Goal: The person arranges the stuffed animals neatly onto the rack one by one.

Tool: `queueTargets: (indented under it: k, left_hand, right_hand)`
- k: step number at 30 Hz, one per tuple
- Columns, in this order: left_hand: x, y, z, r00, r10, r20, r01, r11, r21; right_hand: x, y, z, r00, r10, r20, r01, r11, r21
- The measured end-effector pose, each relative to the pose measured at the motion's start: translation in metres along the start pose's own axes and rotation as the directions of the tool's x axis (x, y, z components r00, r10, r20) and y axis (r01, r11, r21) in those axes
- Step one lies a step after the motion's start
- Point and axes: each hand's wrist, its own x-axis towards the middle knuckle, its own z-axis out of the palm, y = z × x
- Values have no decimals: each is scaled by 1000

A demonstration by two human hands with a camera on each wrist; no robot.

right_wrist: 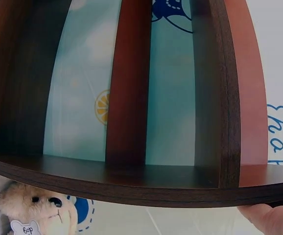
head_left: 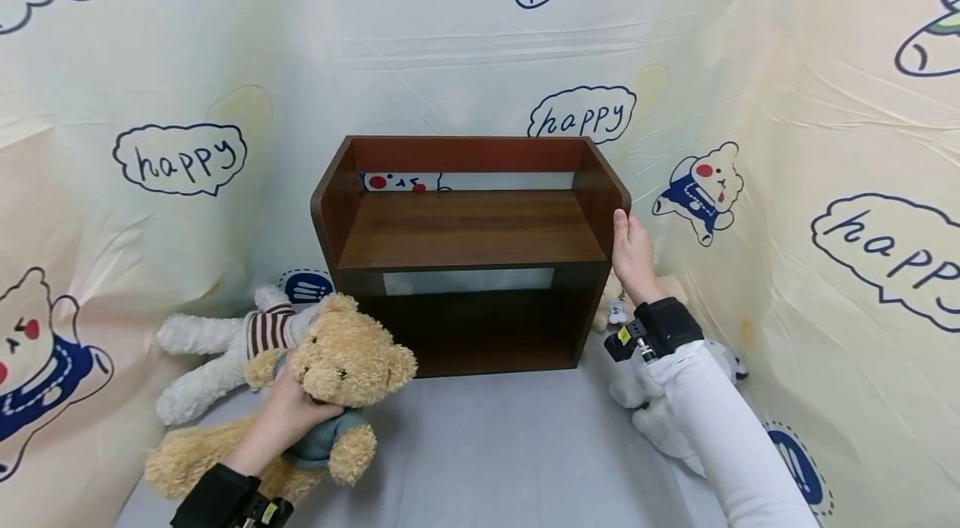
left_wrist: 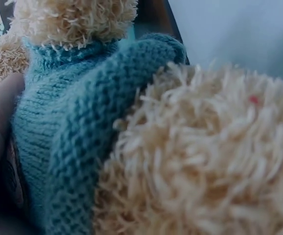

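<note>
In the head view my left hand (head_left: 288,415) grips a curly tan teddy bear (head_left: 352,353) around its upper body, with the thumb just below its chin. The bear tilts to the right and wears a teal knitted sweater (left_wrist: 78,107). My right hand (head_left: 636,257) touches the outer face of the right side panel of a dark brown two-tier wooden shelf (head_left: 472,228), near its front edge. In the right wrist view fingers (right_wrist: 273,219) show against the outside of the panel, none on its inner side.
A white plush toy in a striped shirt (head_left: 270,331) lies left of the shelf, behind the bear. To the right, partly behind my arm, are a grey-white plush toy (head_left: 660,428) and a tan plush dog (right_wrist: 38,208) with a bone-shaped tag. Printed cloth (head_left: 450,28) hangs around the grey surface (head_left: 487,453).
</note>
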Motion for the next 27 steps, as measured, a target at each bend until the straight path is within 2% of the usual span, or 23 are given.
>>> queueTargets:
  k: [7,13,18,21,25,27]
  left_hand:
    - [3,18,9,998,-2,-66,-1,999,-38]
    - [4,32,18,992,-2,-126,-13,993,-117]
    - [4,39,26,987,-81,-141,54,981,-188]
    - [6,42,32,981,-137,-139,97,960,-264]
    - [10,46,39,977,-168,-133,115,934,-337]
    - [12,48,42,976,-171,-138,117,936,-333]
  right_hand:
    - [1,1,-1,1000,3,3,-3,1000,-13]
    - [1,1,0,1000,0,2,0,1000,-11]
    - [1,1,0,1000,1,2,-1,1000,-13]
    - [1,1,0,1000,-2,3,2,1000,-17]
    - [1,1,0,1000,1,4,-1,1000,-14]
    - [1,1,0,1000,6,3,-6,1000,-8]
